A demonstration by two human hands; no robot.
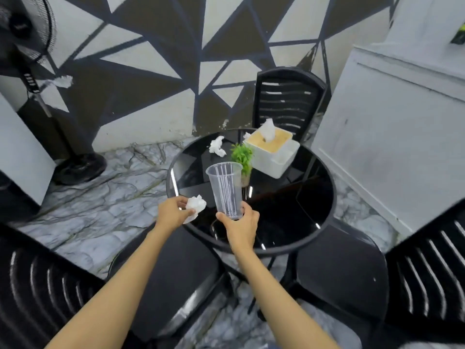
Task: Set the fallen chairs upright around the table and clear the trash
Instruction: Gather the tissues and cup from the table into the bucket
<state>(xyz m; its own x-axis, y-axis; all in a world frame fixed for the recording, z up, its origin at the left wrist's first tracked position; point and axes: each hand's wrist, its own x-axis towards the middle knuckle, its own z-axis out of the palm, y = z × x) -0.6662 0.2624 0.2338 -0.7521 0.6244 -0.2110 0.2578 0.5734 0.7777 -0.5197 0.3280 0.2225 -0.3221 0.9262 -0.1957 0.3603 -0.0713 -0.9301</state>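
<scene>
My right hand (240, 226) grips the base of a clear plastic cup (225, 187), holding it upright above the round black glass table (314, 197). My left hand (173, 211) pinches a crumpled white tissue (195, 206) at the table's left edge. Another crumpled tissue (217, 146) lies on the far side of the tabletop. Three black slatted chairs stand upright around the table: one behind it (289, 102), one at the near left (161, 280), one at the near right (357, 273).
A white tissue box (273, 152) with a tissue poking out and a small green plant (242, 156) sit on the table. A standing fan (32, 79) is at the far left. A white wall panel (392, 137) runs along the right. The floor is marble tile.
</scene>
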